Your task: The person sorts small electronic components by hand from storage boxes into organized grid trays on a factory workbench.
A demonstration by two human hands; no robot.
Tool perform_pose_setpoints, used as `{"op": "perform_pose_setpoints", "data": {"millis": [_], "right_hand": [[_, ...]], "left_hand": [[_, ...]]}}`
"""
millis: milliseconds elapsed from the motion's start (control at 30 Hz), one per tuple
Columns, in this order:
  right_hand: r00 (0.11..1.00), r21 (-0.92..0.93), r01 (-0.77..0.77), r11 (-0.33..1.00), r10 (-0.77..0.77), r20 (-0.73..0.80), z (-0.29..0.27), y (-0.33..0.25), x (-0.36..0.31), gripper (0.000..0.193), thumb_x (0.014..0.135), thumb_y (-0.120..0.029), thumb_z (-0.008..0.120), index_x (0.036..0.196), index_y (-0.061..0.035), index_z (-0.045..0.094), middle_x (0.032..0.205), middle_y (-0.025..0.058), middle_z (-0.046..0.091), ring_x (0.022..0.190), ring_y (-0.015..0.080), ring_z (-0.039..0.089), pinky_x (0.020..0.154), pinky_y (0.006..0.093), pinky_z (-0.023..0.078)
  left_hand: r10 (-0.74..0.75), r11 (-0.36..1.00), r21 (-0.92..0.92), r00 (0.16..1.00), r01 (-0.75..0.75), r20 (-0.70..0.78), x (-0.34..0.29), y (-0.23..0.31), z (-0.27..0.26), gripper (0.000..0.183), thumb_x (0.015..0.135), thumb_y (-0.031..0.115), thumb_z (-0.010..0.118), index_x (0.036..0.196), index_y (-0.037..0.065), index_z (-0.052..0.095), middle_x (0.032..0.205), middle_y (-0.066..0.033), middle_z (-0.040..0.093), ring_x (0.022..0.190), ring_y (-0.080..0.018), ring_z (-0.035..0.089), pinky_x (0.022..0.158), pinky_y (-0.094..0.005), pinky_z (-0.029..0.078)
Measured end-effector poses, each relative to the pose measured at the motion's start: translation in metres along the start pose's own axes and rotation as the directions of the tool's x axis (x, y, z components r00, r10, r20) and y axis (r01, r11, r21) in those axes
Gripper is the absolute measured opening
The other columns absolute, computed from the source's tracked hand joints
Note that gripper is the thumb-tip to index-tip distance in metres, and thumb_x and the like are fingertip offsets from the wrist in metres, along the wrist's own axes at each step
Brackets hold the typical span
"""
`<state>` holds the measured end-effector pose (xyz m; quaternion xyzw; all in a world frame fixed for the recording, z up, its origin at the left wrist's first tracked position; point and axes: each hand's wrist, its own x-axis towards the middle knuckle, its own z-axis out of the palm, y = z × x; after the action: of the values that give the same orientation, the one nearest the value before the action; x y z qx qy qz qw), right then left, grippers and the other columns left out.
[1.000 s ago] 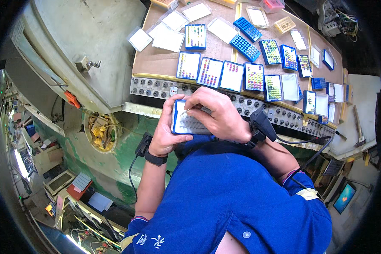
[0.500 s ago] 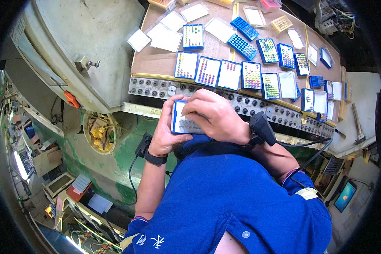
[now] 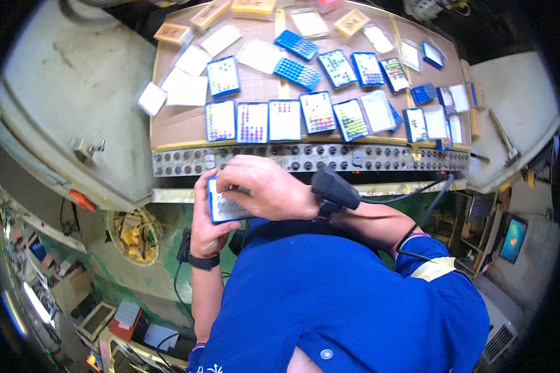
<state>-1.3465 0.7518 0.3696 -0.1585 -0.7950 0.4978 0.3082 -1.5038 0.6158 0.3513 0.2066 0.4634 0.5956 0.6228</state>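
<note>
My left hand [image 3: 204, 219] grips a small blue-edged box [image 3: 227, 212] with a white face, holding it in front of my chest by its left side and lower edge. Small dark marks or pins stand on that face, too blurred to name. Over the box bends my right hand [image 3: 266, 186], its fingers curled in close to the white face. Whatever its fingertips may pinch is hidden behind the knuckles. Beyond my hands, a row of blue-framed boxes holds small coloured pieces, among them one with red and purple dots [image 3: 252, 123] and one with yellow-green pieces [image 3: 351, 120].
A metal strip with rows of round dark knobs [image 3: 280, 159] runs along the table's near edge. Empty-looking blue hole racks [image 3: 297, 73], clear lids [image 3: 186, 91] and wooden-coloured boxes [image 3: 352, 23] lie farther back. At the right rests a hammer [image 3: 505, 138]; cables trail from my wrists.
The view has swung, so the table sits lower and farther left in it. My hands stay together at the box, the right one still bent over it.
</note>
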Motion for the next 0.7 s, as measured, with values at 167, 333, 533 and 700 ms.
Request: {"op": "perform_pose_setpoints", "data": {"millis": [167, 333, 533, 700], "right_hand": [[0.998, 0.037, 0.031, 0.999, -0.029, -0.046, 0.004, 0.002, -0.002, 0.017, 0.086, -0.006, 0.076, 0.099, -0.0052, 0.065, 0.094, 0.014, 0.064, 0.091, 0.036, 0.066, 0.081, 0.0458, 0.054], [0.999, 0.036, 0.022, 0.999, -0.02, -0.048, 0.005, 0.004, -0.004, 0.016, 0.086, -0.008, 0.076, 0.098, -0.0055, 0.065, 0.092, 0.0137, 0.064, 0.091, 0.0356, 0.066, 0.082, 0.0461, 0.054], [0.999, -0.06, -0.039, 0.997, 0.041, 0.034, -0.004, 0.002, -0.008, 0.013, 0.089, -0.014, 0.07, 0.1, -0.0071, 0.071, 0.088, 0.0131, 0.071, 0.092, 0.0358, 0.068, 0.082, 0.0484, 0.055], [0.988, -0.062, -0.047, 0.997, 0.055, 0.142, 0.001, 0.015, -0.012, 0.011, 0.085, -0.015, 0.072, 0.087, -0.0049, 0.071, 0.083, 0.0158, 0.07, 0.08, 0.0378, 0.067, 0.074, 0.0488, 0.054]], "left_hand": [[-0.009, 0.999, -0.035, 1.0, 0.009, -0.008, -0.002, 0.0, 0.001, 0.118, 0.061, -0.001, 0.093, 0.159, 0.012, 0.027, 0.145, -0.01, 0.05, 0.136, -0.0285, 0.054, 0.113, -0.0428, 0.051], [-0.013, 1.0, 0.014, 1.0, 0.013, 0.013, -0.003, -0.003, 0.0, 0.123, 0.061, 0.0, 0.091, 0.164, 0.012, 0.024, 0.152, -0.0078, 0.046, 0.138, -0.0284, 0.052, 0.114, -0.0417, 0.047], [-0.02, 0.998, 0.059, 1.0, 0.02, 0.003, -0.001, -0.01, 0.002, 0.115, 0.061, -0.002, 0.089, 0.159, 0.011, 0.03, 0.145, -0.0085, 0.051, 0.135, -0.0257, 0.054, 0.114, -0.0394, 0.047], [-0.029, 0.992, 0.122, 0.999, 0.032, -0.027, -0.004, -0.014, 0.0, 0.119, 0.058, -0.001, 0.093, 0.159, 0.011, 0.031, 0.146, -0.0067, 0.051, 0.136, -0.025, 0.053, 0.115, -0.0389, 0.044]]}}
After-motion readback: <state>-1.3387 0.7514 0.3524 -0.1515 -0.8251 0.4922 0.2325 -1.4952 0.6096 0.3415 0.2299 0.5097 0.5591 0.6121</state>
